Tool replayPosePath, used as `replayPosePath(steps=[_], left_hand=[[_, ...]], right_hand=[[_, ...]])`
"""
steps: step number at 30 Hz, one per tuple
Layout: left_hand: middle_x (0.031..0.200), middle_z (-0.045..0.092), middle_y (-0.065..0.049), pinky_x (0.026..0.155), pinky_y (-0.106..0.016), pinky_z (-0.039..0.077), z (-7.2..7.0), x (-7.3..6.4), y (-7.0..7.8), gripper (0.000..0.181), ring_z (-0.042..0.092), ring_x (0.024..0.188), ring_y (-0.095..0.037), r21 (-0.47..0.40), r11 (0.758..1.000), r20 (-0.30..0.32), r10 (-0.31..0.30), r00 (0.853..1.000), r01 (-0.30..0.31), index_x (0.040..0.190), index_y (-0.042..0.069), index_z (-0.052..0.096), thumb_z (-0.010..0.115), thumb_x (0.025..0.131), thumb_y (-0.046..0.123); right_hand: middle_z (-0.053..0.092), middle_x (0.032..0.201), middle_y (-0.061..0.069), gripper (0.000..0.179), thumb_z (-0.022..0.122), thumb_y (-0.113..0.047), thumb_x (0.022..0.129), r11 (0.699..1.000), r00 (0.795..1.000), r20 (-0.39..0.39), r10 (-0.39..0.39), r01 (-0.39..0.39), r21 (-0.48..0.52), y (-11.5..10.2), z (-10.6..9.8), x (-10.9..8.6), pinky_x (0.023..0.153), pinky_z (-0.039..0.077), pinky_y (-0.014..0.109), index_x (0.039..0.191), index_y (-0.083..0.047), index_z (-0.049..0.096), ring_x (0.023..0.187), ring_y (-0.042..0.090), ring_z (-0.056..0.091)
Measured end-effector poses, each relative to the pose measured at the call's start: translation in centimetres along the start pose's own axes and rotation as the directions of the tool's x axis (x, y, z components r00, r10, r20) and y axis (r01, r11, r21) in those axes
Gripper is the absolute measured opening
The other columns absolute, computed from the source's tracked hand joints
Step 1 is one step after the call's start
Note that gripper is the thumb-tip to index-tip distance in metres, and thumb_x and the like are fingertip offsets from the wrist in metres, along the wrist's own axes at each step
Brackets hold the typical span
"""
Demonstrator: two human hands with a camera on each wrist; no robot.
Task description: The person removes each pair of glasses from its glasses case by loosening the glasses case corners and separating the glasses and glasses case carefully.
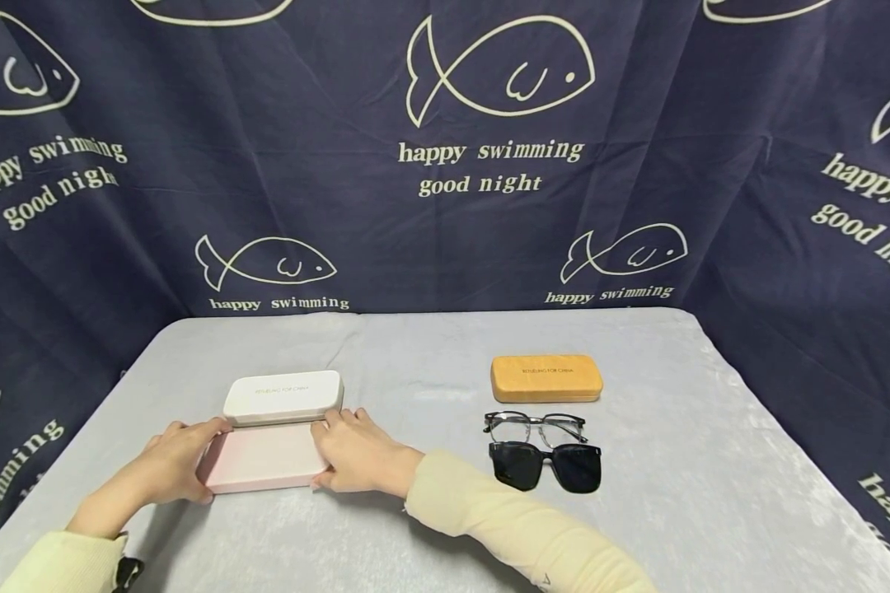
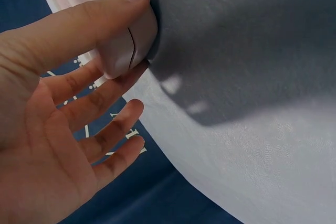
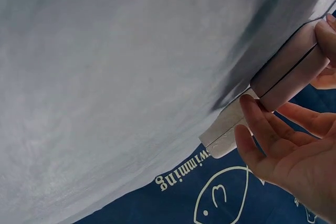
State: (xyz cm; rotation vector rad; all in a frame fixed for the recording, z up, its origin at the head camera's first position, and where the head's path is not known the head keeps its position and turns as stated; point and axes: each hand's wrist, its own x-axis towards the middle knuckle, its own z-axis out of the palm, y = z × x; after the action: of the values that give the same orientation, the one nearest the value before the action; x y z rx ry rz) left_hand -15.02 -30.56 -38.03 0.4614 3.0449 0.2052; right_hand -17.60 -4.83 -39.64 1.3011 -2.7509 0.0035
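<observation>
A pale pink glasses case [image 1: 267, 457] lies flat at the left of the table, directly in front of a white glasses case [image 1: 283, 397]. My left hand [image 1: 166, 465] grips its left end; the left wrist view has the thumb over one side of the pink case [image 2: 118, 30] and fingertips against the other. At the opposite end, my right hand [image 1: 359, 451] holds the case between thumb and fingers. From the right wrist, the closed seam of the pink case [image 3: 291, 66] shows, with the white case [image 3: 228, 127] beyond my right hand [image 3: 294, 163].
To the right, an orange glasses case [image 1: 547, 380] stands behind a pair of clear-lens glasses [image 1: 537, 427]. Dark sunglasses [image 1: 545, 467] lie in front of those, near my right sleeve [image 1: 519, 527]. A pale grey cloth covers the table [image 1: 712, 478]; a dark blue fish-print curtain [image 1: 489, 247] hangs behind.
</observation>
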Motion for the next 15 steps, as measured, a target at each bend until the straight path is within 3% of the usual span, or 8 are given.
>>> replayPosePath(steps=[9, 15], left_hand=[[0.109, 0.061, -0.022, 0.063, -0.052, 0.042, 0.13, 0.09, 0.03, 0.086, 0.052, 0.084, -0.036, -0.004, 1.0, 0.01, -0.015, 1.0, 0.015, 0.113, 0.004, 0.052, 0.089, 0.036, 0.018], [0.109, 0.06, -0.024, 0.066, -0.056, 0.042, -0.03, 0.16, 0.39, 0.088, 0.052, 0.087, -0.04, 0.022, 0.999, 0.025, -0.026, 0.999, 0.026, 0.116, 0.003, 0.051, 0.089, 0.038, 0.022]], right_hand=[[0.052, 0.094, -0.006, 0.055, 0.061, -0.059, 0.075, 1.0, 1.0, 0.013, -0.025, 0.025, -0.018, 0.46, -0.23, -0.19, 0.067, 0.037, 0.024, 0.109, -0.017, 0.052, 0.081, 0.009, 0.049], [0.052, 0.102, -0.006, 0.053, 0.063, -0.055, 0.076, 0.999, 0.998, 0.049, -0.031, 0.031, 0.018, 0.82, -0.51, -0.46, 0.07, 0.037, 0.024, 0.112, -0.018, 0.049, 0.086, 0.01, 0.051]])
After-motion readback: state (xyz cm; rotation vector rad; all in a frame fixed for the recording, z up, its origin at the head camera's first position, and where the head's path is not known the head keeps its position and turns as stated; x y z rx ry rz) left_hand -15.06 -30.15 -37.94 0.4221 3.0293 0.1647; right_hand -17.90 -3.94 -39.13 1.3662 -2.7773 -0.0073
